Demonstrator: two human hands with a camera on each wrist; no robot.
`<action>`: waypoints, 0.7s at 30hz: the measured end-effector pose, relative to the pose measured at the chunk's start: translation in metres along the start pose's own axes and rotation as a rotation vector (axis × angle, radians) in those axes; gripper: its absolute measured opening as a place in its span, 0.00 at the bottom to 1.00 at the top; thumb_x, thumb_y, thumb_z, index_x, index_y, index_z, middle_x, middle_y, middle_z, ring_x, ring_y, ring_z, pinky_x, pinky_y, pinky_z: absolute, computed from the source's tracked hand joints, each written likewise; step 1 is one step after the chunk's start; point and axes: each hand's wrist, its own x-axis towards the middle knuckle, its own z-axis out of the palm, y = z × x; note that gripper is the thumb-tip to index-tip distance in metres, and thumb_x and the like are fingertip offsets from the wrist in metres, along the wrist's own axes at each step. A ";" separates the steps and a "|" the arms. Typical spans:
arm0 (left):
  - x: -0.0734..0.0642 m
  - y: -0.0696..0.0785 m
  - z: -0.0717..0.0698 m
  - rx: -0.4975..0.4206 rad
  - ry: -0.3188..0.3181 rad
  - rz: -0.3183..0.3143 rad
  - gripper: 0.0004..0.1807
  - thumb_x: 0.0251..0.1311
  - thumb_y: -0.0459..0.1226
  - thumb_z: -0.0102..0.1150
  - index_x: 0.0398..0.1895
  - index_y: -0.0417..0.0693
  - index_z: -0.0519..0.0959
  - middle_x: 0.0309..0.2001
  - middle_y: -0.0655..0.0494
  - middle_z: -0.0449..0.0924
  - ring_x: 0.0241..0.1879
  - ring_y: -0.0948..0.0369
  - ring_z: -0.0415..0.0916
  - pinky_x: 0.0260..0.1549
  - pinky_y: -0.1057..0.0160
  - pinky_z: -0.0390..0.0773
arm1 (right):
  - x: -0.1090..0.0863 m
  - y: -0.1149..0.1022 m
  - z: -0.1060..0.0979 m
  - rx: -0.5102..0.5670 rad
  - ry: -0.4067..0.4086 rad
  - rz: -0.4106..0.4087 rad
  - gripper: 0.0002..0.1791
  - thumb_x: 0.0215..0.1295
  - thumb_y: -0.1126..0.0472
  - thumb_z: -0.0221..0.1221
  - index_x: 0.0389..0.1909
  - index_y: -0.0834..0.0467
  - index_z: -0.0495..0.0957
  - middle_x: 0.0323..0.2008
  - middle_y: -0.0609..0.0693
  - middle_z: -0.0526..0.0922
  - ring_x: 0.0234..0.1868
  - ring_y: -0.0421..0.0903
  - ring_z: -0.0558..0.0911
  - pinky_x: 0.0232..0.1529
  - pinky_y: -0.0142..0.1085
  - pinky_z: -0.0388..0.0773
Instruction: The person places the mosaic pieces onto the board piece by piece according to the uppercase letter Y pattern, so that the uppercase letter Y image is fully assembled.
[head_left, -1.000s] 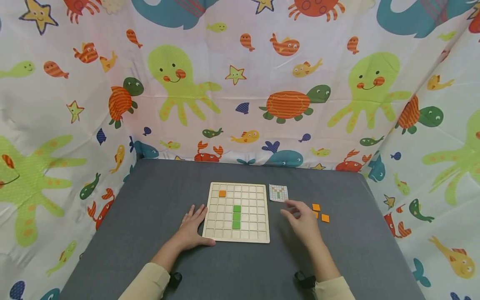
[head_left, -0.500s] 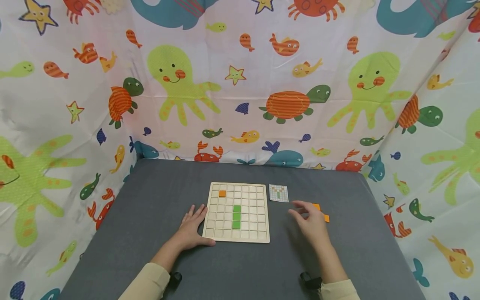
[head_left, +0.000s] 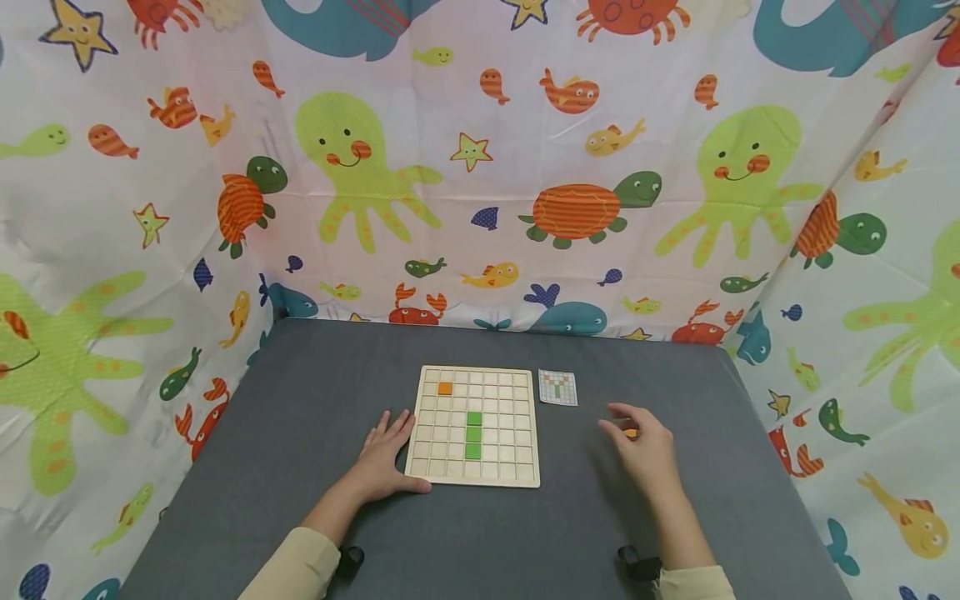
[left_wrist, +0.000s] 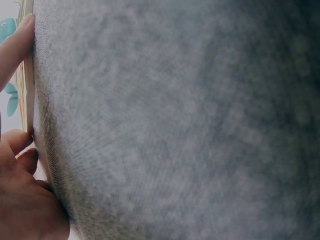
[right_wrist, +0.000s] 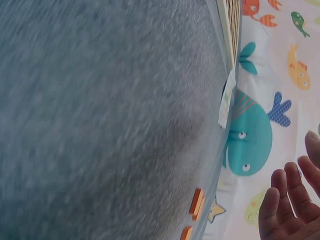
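Note:
A pale wooden grid board lies on the grey table, with one orange tile toward its upper left and a column of green tiles near the middle. My left hand rests at the board's lower left corner, fingers spread along the left side, thumb at the near edge. Right of the board, my right hand hovers over loose orange tiles, thumb and index finger apart. One orange tile shows through that gap; the others are hidden beneath the hand in the head view. Nothing shows in its fingers.
A small printed pattern card lies just right of the board's upper corner. Behind and beside the grey table hangs a white curtain printed with sea animals. Black straps sit at both wrists.
My right hand has moved to the right, away from the card and over the loose orange tiles, covering most of them. The left hand and the board have stayed in place.

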 end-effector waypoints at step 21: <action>0.001 0.000 0.000 0.001 -0.008 -0.012 0.72 0.34 0.64 0.80 0.82 0.50 0.51 0.82 0.52 0.46 0.81 0.43 0.30 0.76 0.36 0.40 | -0.003 0.039 -0.028 -0.079 0.015 0.117 0.23 0.62 0.58 0.71 0.58 0.58 0.82 0.53 0.57 0.83 0.51 0.56 0.83 0.52 0.54 0.81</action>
